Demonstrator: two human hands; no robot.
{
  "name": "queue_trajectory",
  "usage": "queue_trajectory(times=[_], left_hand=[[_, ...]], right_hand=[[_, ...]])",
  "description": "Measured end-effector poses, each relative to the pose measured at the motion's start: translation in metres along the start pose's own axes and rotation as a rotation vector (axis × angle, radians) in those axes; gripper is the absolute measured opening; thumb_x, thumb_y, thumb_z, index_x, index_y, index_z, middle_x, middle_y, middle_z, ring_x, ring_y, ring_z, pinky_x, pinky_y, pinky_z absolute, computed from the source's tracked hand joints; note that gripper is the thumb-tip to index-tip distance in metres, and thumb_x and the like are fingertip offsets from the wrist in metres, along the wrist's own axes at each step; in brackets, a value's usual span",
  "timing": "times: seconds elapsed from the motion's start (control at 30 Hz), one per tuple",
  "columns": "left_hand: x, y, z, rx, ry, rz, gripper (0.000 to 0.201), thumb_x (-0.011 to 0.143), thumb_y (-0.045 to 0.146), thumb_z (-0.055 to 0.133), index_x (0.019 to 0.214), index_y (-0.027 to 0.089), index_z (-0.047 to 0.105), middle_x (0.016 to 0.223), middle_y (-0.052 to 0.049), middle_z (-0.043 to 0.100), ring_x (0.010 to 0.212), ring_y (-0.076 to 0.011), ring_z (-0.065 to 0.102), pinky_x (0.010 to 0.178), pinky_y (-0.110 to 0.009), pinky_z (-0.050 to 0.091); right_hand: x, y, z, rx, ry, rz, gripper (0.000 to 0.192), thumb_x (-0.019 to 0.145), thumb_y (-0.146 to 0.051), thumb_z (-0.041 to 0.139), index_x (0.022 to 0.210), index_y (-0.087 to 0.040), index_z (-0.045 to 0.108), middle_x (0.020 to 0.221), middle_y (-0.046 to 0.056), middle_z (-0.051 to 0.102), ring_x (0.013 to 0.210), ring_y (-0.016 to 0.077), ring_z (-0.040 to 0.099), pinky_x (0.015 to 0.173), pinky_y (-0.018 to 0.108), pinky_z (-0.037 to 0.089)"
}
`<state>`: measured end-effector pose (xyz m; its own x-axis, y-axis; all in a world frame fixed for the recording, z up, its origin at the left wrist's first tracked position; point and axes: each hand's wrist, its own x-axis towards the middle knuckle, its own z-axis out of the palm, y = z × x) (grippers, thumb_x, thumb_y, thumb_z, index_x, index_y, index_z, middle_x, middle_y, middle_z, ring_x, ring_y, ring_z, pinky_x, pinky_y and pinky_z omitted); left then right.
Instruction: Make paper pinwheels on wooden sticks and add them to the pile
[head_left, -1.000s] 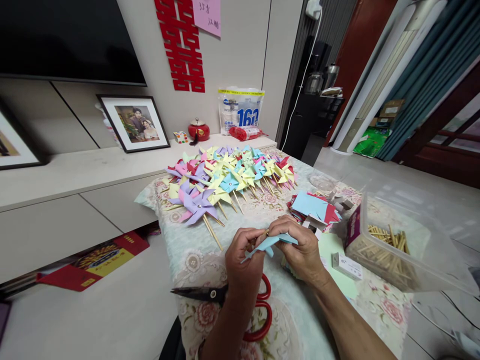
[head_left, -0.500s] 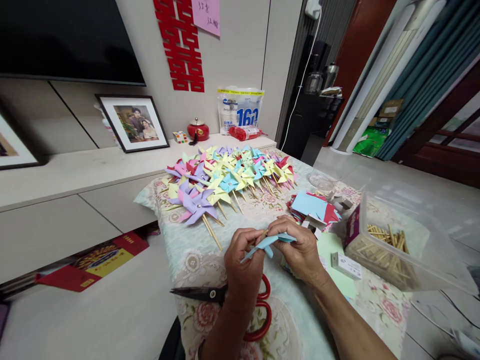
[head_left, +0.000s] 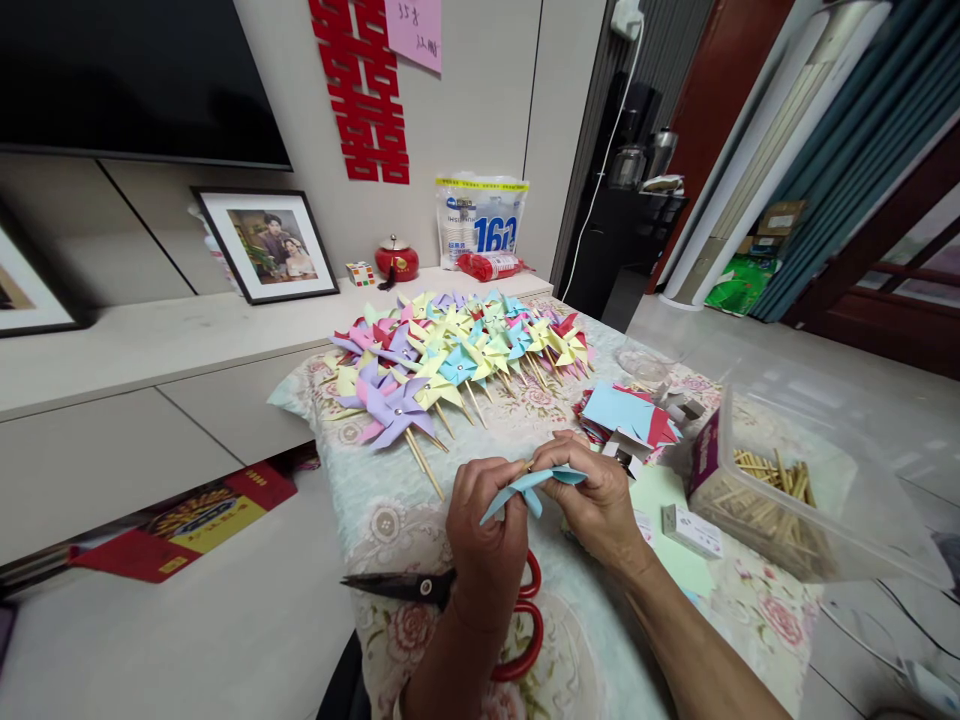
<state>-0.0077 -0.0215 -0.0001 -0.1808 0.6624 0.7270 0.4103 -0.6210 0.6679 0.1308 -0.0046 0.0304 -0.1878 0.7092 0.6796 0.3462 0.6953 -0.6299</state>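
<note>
Both hands hold one blue paper pinwheel point(head_left: 531, 484) in front of me, above the table. My left hand point(head_left: 489, 515) pinches its left side, thumb beneath and fingers on top. My right hand point(head_left: 596, 495) grips the right side, its fingers bent over the paper. Between the fingertips shows the tip of a wooden stick point(head_left: 530, 466); the rest of it is hidden. Under my left forearm lie scissors point(head_left: 397, 587) with red handles. Beyond my hands, many finished pinwheels point(head_left: 459, 364) in several colours lie heaped with their sticks toward me.
At right stand a clear plastic box point(head_left: 787, 500) of wooden sticks, a small white box point(head_left: 691, 531) and a stack of blue and red paper pieces point(head_left: 626, 413). A flowered cloth point(head_left: 390, 520) covers the table. Behind is a white cabinet point(head_left: 172, 350) with a framed photo point(head_left: 266, 245).
Both hands keep their grip on the blue pinwheel and have shifted very slightly left. The things on the table stay where they were.
</note>
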Motion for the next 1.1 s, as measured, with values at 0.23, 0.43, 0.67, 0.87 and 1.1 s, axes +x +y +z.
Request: queue_trajectory(times=[0.23, 0.43, 0.67, 0.87, 1.1], left_hand=[[-0.0001, -0.0013, 0.0014, 0.033, 0.026, 0.061, 0.029, 0.085, 0.002, 0.050, 0.100, 0.020, 0.066, 0.090, -0.003, 0.066, 0.086, -0.0190, 0.062, 0.077, -0.033, 0.052], [0.0006, 0.0017, 0.0009, 0.044, 0.040, 0.058, 0.029, 0.084, 0.001, 0.049, 0.099, 0.019, 0.066, 0.089, -0.003, 0.065, 0.085, -0.0185, 0.060, 0.078, -0.033, 0.050], [0.0003, 0.0033, 0.0019, 0.061, 0.053, 0.051, 0.031, 0.083, 0.003, 0.047, 0.099, 0.021, 0.066, 0.088, -0.003, 0.066, 0.084, -0.0200, 0.062, 0.077, -0.034, 0.051], [-0.0015, 0.0028, 0.0051, 0.071, 0.061, 0.018, 0.028, 0.087, 0.005, 0.047, 0.098, 0.020, 0.067, 0.090, -0.005, 0.066, 0.086, -0.0196, 0.063, 0.078, -0.033, 0.052], [-0.0024, 0.0043, 0.0066, 0.087, 0.057, 0.035, 0.024, 0.088, 0.004, 0.048, 0.097, 0.018, 0.065, 0.089, -0.005, 0.063, 0.085, -0.0185, 0.061, 0.078, -0.031, 0.051]], right_hand=[[-0.0004, 0.0009, 0.0017, -0.003, 0.005, 0.014, 0.008, 0.091, -0.019, 0.064, 0.085, -0.024, 0.064, 0.078, -0.001, 0.072, 0.071, 0.0172, 0.066, 0.092, 0.039, 0.044], [-0.0026, 0.0033, 0.0033, -0.076, 0.060, -0.031, 0.016, 0.089, -0.017, 0.066, 0.103, -0.026, 0.066, 0.086, 0.000, 0.074, 0.073, 0.0174, 0.067, 0.098, 0.043, 0.042], [-0.0014, 0.0031, 0.0045, -0.085, 0.054, -0.077, 0.017, 0.091, -0.015, 0.063, 0.101, -0.026, 0.067, 0.084, 0.000, 0.073, 0.075, 0.0182, 0.068, 0.093, 0.042, 0.044], [-0.0005, 0.0033, 0.0064, -0.108, 0.069, -0.082, 0.012, 0.092, -0.017, 0.062, 0.100, -0.025, 0.065, 0.082, 0.001, 0.070, 0.073, 0.0186, 0.063, 0.084, 0.039, 0.045], [-0.0016, 0.0053, 0.0072, -0.088, 0.078, -0.035, 0.010, 0.092, -0.015, 0.061, 0.095, -0.024, 0.064, 0.080, 0.001, 0.067, 0.073, 0.0183, 0.060, 0.078, 0.036, 0.045]])
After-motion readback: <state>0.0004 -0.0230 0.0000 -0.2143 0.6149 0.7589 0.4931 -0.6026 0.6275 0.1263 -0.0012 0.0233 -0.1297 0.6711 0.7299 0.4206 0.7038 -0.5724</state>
